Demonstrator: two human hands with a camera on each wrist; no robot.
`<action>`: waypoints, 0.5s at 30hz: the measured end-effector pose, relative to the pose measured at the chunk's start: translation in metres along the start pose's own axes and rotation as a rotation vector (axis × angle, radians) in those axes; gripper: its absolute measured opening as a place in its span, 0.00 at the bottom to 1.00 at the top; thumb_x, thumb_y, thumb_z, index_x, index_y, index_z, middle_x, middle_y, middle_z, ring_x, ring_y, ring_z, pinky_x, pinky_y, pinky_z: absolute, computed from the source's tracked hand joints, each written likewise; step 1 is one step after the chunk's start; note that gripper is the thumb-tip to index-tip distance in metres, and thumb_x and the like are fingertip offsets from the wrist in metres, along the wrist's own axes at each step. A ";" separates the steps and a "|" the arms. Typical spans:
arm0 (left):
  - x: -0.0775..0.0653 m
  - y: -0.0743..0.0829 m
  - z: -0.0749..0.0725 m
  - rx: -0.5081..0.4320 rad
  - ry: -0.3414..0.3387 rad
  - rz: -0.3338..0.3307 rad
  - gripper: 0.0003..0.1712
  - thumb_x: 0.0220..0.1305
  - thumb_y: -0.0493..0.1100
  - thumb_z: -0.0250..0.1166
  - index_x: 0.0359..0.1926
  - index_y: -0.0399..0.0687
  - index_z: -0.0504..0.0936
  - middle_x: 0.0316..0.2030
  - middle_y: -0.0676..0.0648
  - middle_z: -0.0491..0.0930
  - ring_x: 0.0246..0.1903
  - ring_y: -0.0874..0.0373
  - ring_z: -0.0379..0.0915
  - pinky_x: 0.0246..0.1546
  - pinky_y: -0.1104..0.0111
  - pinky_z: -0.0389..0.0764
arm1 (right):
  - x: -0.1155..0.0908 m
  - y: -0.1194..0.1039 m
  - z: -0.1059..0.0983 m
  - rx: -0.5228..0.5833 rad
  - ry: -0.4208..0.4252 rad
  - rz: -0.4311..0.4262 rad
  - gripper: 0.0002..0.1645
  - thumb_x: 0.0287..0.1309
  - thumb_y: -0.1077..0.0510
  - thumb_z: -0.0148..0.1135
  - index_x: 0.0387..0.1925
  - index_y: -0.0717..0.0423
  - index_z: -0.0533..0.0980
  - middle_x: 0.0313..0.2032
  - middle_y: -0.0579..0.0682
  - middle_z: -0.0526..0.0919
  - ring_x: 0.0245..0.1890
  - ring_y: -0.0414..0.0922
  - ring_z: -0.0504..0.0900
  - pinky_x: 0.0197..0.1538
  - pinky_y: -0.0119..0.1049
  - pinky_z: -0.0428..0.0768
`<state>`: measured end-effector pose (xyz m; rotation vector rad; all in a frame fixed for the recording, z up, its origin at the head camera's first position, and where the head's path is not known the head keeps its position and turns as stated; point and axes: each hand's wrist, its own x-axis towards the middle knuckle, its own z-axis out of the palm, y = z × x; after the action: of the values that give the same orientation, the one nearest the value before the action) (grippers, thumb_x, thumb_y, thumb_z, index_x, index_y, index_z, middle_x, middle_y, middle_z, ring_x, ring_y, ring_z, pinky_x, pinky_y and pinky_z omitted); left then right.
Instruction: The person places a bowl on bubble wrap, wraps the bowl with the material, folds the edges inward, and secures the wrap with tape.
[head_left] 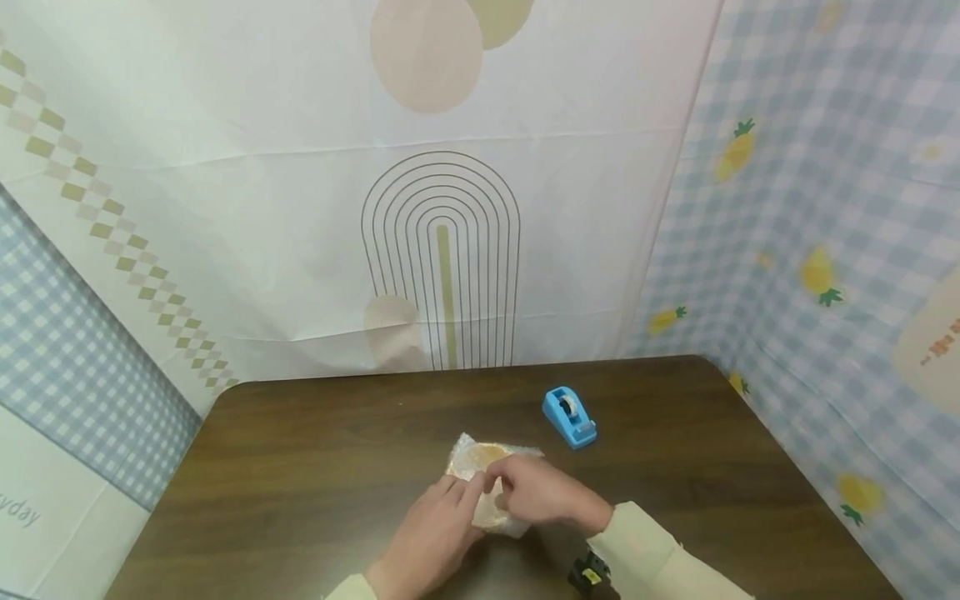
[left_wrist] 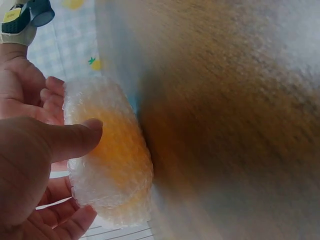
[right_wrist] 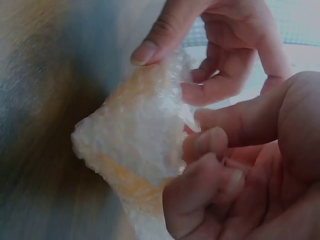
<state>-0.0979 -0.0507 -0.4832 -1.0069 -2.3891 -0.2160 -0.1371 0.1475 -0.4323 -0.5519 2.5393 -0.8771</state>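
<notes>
A bubble-wrapped package lies at the middle of the table, under both hands. Through the clear wrap shows something yellow-orange, too blurred to name. My left hand grips it from the left; in the left wrist view the thumb presses on one face of the package, with fingers around the other side. From the right, my right hand works at the wrap's edge. Its curled fingers seem to pinch the wrap in the right wrist view, though the exact contact is partly hidden.
A blue tape dispenser with a roll in it stands behind and to the right of the package. The dark wooden table ends at a back edge before a printed white curtain. Checked cloth hangs at the right.
</notes>
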 end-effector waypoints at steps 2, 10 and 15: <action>0.000 -0.001 0.001 0.024 0.018 0.025 0.39 0.44 0.51 0.84 0.57 0.50 0.77 0.33 0.56 0.78 0.38 0.60 0.74 0.38 0.70 0.77 | 0.001 -0.001 0.002 -0.039 0.022 0.025 0.09 0.60 0.64 0.67 0.43 0.53 0.82 0.24 0.44 0.76 0.22 0.40 0.73 0.24 0.32 0.73; 0.003 -0.001 0.003 0.060 -0.025 0.073 0.20 0.49 0.54 0.81 0.42 0.58 0.85 0.31 0.55 0.71 0.36 0.59 0.68 0.31 0.72 0.69 | 0.003 -0.007 0.010 -0.251 0.149 0.150 0.22 0.53 0.54 0.76 0.46 0.59 0.79 0.33 0.50 0.84 0.30 0.45 0.77 0.33 0.40 0.80; 0.006 0.001 0.003 0.076 -0.037 0.072 0.17 0.50 0.54 0.80 0.41 0.59 0.87 0.30 0.54 0.69 0.34 0.59 0.66 0.28 0.73 0.64 | 0.001 -0.011 0.008 -0.300 0.201 0.202 0.34 0.50 0.47 0.79 0.51 0.65 0.80 0.39 0.55 0.86 0.32 0.47 0.78 0.36 0.45 0.82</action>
<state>-0.1019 -0.0458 -0.4827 -1.0678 -2.3710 -0.0806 -0.1317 0.1352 -0.4315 -0.2954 2.8713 -0.5053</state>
